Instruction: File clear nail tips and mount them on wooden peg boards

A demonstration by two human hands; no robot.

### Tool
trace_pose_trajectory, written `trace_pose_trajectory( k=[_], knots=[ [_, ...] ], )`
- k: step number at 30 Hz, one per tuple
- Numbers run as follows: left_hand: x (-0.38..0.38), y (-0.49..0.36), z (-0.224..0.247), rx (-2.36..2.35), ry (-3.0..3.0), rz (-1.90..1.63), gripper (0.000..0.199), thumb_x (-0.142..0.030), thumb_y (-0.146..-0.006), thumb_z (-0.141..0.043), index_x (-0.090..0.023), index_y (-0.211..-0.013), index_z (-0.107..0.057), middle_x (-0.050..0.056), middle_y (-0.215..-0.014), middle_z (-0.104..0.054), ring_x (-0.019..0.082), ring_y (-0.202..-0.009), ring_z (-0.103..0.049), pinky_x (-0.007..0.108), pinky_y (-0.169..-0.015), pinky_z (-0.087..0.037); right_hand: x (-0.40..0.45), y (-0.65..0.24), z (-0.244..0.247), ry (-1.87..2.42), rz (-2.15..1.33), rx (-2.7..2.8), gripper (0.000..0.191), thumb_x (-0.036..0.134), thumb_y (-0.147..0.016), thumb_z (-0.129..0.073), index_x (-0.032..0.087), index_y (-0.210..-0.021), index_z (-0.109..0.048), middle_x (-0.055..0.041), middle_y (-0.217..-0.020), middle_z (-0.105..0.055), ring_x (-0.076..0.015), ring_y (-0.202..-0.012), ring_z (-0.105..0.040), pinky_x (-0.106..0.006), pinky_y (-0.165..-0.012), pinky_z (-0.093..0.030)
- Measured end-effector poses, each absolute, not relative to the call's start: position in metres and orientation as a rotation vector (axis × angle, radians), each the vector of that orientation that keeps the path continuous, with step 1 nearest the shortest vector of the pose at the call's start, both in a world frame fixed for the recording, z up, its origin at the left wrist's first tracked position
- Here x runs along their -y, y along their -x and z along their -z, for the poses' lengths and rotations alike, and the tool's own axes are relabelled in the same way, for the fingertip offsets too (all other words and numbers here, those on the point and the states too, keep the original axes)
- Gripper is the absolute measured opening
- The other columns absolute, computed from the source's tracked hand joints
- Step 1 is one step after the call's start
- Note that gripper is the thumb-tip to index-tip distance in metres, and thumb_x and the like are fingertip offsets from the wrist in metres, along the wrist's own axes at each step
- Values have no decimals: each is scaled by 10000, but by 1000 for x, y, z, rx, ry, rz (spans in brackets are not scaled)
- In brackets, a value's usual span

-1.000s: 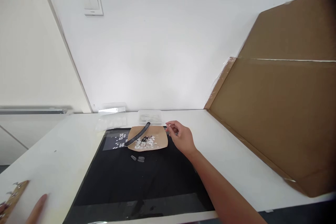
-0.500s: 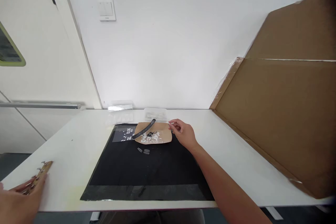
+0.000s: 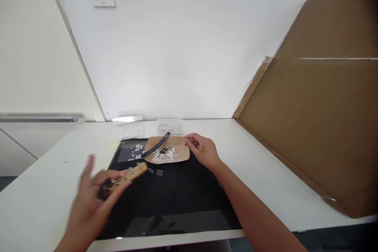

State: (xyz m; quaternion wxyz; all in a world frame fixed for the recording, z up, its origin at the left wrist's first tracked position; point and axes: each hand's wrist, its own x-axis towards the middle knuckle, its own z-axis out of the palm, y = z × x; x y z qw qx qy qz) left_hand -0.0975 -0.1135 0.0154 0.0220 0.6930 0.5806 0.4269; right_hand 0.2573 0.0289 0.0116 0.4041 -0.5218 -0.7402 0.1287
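My left hand (image 3: pixel 96 197) is closed around a narrow wooden strip (image 3: pixel 137 170) with several small metal pieces along its top. Motion blurs the strip, which hangs over the left part of the black mat (image 3: pixel 177 193). At the right edge of a brown paper tray (image 3: pixel 183 150), the fingers of my right hand (image 3: pixel 203 150) are pinched together; what they hold, if anything, is too small to make out. White flakes and dark bits lie in the tray. A curved black nail file (image 3: pixel 156 145) rests across its left side. Several clear nail tips (image 3: pixel 159 172) lie on the mat.
Behind the tray are a clear plastic box (image 3: pixel 169 126) and an open clear case (image 3: pixel 127 128). A dark sheet with small white pieces (image 3: pixel 129 154) lies left of the tray. A large cardboard panel (image 3: pixel 307 126) stands along the right; a white wall rises behind.
My left hand has swung in from the far left table edge to above the mat, bringing the wooden strip. The view has shifted slightly; my right hand stays pinched by the tray.
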Motion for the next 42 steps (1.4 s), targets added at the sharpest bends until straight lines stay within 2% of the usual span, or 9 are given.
trace_pose_trajectory(
  k=[2,4,7,9,13,19,26,35,42],
  knots=[
    [84,62,-16,-1516,-2255,-1161,308,-404,-962,-683,-263,-1232,-636,63,-1171,-739,353,-1547,-319,626,-1198,-387,-27,-257,-14,1310,-313,1890,166,399,-1001,-598,319,-1089,-714,46,-922,-815,-179,-884,-766,-300,-799,-540],
    [62,33,-15,-1229,-2320,-979,573,-369,-973,-689,-292,-1486,-445,41,-1150,-745,298,-1371,-556,612,-1216,-364,-26,-257,-15,1276,-246,1944,164,391,-1006,-606,316,-1087,-727,42,-927,-818,-176,-875,-767,-303,-827,-532],
    [45,6,-4,-860,-2320,-793,882,-299,-1007,-648,-295,-1656,-51,57,-1189,-727,230,-1168,-672,527,-1162,-456,-27,-259,-14,1269,-165,2014,175,435,-997,-638,315,-1055,-751,27,-919,-822,-196,-871,-767,-331,-864,-514],
    [43,-4,8,-706,-2312,-764,936,-272,-1004,-654,-288,-1662,10,67,-1197,-716,214,-1109,-687,476,-1100,-516,-27,-259,-13,1272,-128,2041,216,494,-983,-655,315,-1037,-765,13,-918,-823,-214,-868,-761,-359,-893,-497],
    [48,-7,29,-685,-2326,-795,899,-262,-1004,-653,-267,-1661,-38,70,-1184,-715,222,-1096,-685,465,-1064,-538,-25,-257,-12,1257,-104,2068,297,569,-979,-632,316,-1033,-778,-5,-947,-824,-216,-845,-751,-381,-912,-484],
    [46,-3,30,-732,-2425,-709,851,-262,-973,-696,-237,-1629,-153,58,-1160,-728,227,-1058,-665,460,-1023,-550,-23,-251,-9,1228,-124,2121,264,509,-1014,-601,315,-1014,-780,9,-979,-825,-203,-824,-753,-363,-860,-490],
    [34,3,20,-625,-2630,-703,358,-293,-964,-705,-170,-1286,-606,92,-1087,-731,256,-1049,-612,419,-917,-574,-29,-251,0,1325,-344,2048,176,404,-990,-636,308,-1073,-759,31,-959,-822,-188,-803,-756,-286,-712,-536],
    [30,4,18,-510,-2682,-889,143,-220,-977,-685,-211,-1116,-720,59,-1113,-761,209,-1032,-639,345,-893,-583,-28,-248,4,1301,-341,2062,204,439,-976,-648,305,-1095,-747,23,-944,-819,-182,-800,-763,-283,-720,-556],
    [31,0,21,-487,-2693,-965,95,-165,-991,-651,-190,-1028,-734,42,-944,-776,193,-973,-643,303,-831,-598,-26,-247,2,1303,-337,2076,240,454,-980,-641,309,-1155,-715,29,-908,-815,-180,-792,-766,-286,-748,-557]
  ],
)
